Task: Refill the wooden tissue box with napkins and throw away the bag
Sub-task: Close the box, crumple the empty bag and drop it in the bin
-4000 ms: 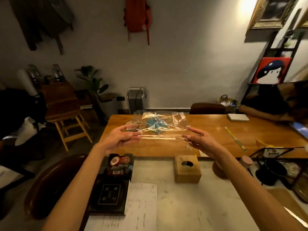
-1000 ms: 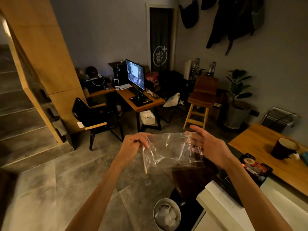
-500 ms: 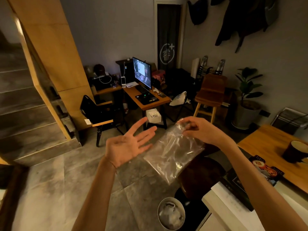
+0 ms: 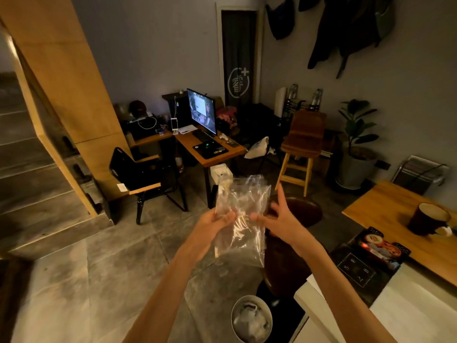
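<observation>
Grey tiled floor (image 4: 103,263), round bin (image 4: 251,318) standing on it, perhaps holding crumpled paper

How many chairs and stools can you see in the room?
3: a black armchair by the desk, a tall wooden stool near the plant, and a dark round seat just behind the hands. More may be hidden in the dark clutter.

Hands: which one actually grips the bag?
The left hand does: its fingers are closed on the clear bag's left edge. The right hand is open with fingers spread beside the bag's right edge.
</observation>
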Demonstrator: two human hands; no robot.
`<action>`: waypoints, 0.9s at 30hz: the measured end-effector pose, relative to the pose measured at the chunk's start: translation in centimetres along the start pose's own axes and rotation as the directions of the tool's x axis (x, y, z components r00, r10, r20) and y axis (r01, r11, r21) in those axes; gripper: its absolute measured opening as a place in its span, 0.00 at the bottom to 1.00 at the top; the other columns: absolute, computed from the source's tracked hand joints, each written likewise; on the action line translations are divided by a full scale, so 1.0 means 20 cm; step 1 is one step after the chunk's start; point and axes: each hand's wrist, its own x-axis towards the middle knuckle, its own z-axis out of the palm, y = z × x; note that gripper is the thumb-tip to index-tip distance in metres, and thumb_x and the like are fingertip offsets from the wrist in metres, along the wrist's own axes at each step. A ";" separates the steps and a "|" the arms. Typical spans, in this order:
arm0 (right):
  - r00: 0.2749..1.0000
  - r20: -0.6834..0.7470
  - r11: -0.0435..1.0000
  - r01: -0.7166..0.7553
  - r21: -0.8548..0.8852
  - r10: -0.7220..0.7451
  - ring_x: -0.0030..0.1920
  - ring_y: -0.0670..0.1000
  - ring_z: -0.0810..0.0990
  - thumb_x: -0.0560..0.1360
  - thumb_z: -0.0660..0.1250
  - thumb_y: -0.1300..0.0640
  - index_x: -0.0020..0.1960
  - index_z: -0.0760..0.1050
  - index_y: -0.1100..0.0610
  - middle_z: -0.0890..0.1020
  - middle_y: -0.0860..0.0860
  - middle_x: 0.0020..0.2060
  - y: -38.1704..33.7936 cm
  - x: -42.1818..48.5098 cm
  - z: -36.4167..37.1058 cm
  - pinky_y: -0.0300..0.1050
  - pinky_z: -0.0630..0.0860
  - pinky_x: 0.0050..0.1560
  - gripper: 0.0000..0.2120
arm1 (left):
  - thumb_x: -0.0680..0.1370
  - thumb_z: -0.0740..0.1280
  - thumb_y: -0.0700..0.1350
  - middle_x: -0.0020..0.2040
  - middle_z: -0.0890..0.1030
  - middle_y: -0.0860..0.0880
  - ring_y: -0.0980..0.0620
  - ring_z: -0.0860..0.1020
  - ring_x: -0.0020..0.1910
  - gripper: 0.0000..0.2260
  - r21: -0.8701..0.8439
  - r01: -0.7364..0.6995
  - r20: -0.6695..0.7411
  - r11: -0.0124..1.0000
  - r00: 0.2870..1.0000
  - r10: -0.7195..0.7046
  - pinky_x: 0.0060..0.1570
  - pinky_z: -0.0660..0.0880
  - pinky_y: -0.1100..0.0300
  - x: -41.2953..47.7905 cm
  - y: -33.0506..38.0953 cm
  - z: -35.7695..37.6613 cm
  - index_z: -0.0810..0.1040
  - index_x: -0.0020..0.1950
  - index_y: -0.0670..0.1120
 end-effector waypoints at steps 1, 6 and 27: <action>0.994 0.057 0.986 -0.103 0.132 0.097 0.67 0.56 0.75 0.61 0.79 0.39 0.78 0.45 0.39 0.74 0.54 0.70 0.06 -0.01 -0.01 0.62 0.70 0.68 0.57 | 0.75 0.72 0.46 0.54 0.84 0.43 0.45 0.83 0.53 0.15 -0.037 0.001 0.010 0.999 1.000 -0.001 0.58 0.77 0.48 0.00 -0.01 0.01 0.80 0.59 0.43; 0.989 -0.009 0.976 -0.143 0.164 0.146 0.54 0.62 0.82 0.72 0.73 0.50 0.57 0.81 0.55 0.85 0.59 0.50 0.18 0.00 -0.09 0.55 0.79 0.58 0.16 | 0.77 0.68 0.47 0.49 0.85 0.45 0.48 0.84 0.47 0.14 -0.085 0.163 0.064 0.983 0.985 -0.157 0.47 0.81 0.54 0.00 -0.05 0.05 0.78 0.60 0.41; 0.953 0.108 0.942 0.255 0.217 -0.282 0.52 0.60 0.82 0.73 0.65 0.76 0.40 0.86 0.57 0.85 0.52 0.48 0.45 0.03 -0.29 0.61 0.77 0.58 0.18 | 0.76 0.56 0.25 0.60 0.81 0.43 0.48 0.81 0.56 0.16 -0.139 0.102 0.169 0.985 0.982 -0.077 0.47 0.79 0.59 -0.08 -0.23 0.14 0.81 0.52 0.37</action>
